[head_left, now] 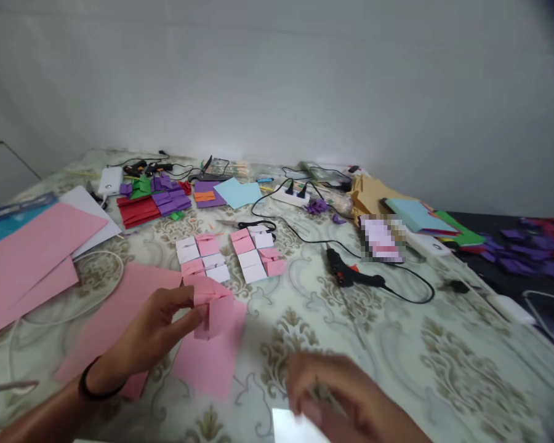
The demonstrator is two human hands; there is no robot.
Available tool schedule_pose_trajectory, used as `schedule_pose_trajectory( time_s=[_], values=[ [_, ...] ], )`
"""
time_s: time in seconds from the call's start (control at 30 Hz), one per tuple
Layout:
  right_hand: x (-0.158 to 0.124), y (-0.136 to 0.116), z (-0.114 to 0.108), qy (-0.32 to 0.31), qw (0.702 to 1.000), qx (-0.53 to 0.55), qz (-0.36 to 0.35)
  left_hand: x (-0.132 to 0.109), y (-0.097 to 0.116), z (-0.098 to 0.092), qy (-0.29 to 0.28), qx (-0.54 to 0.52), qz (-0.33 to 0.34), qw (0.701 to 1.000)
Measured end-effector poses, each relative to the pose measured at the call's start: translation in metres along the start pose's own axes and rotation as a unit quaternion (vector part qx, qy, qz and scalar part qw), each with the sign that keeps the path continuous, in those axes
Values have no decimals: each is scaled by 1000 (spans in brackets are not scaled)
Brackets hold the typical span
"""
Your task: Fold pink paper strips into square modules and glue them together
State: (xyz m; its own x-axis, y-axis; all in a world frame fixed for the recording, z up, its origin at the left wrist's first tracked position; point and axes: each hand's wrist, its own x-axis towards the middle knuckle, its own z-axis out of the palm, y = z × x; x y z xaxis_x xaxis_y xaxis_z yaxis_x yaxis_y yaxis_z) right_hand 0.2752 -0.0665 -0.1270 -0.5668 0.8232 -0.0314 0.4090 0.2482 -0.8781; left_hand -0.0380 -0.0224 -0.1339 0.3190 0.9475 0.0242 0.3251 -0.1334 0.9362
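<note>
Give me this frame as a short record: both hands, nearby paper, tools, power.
left hand: pinches a folded pink paper piece
right hand: blurred, at a white sheet; grip unclear
paper: a pink-and-white grid, with a second grid to its right
tools: black glue gun on the patterned table cover; scissors behind the grids
power: white power strip, two black plugs in it

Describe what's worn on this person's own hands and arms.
The left hand is ungloved, with a thin, rounded black band around its wrist. The right hand is blurred but also looks ungloved, with no band visible. No sleeves show.
</note>
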Motion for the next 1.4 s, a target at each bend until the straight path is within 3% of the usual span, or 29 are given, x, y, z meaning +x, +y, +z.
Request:
schedule_pose_trajectory(
  time_s=[0.1, 0.2, 0.3, 0.4, 0.53, 0.8, 0.9, 1.07, 1.2, 1.4],
  values=[
    [41, -19, 4, 120, 988, 93, 0, 2, 10, 9, 7, -39, 7, 999],
    [74, -30, 7, 118, 979, 168, -5, 6, 23, 18, 7, -70, 18, 997],
    [89, -26, 9, 126, 969, 211, -11, 11, 29, 27, -11, -75, 25, 997],
    [93, -12, 11, 126, 969, 211, -8, 17, 23, 36, -14, -60, 8, 998],
    [94, 5, 16, 116, 968, 224, 6, 24, 9, 46, 23, -48, -15, 998],
    [89, 15, 22, 116, 964, 239, 29, 26, -4, 47, 3, -72, -55, 996],
    [89, 16, 25, 124, 966, 222, 39, 26, -6, 47, 4, -65, -49, 997],
    [90, 18, 29, 129, 968, 212, 35, 28, -3, 48, -63, -29, -22, 997],
    [92, 20, 27, 129, 970, 207, 20, 26, -5, 48, -33, -38, -39, 998],
    [93, 23, 27, 91, 974, 208, 14, 23, -6, 47, -43, 2, -13, 999]
  ],
)
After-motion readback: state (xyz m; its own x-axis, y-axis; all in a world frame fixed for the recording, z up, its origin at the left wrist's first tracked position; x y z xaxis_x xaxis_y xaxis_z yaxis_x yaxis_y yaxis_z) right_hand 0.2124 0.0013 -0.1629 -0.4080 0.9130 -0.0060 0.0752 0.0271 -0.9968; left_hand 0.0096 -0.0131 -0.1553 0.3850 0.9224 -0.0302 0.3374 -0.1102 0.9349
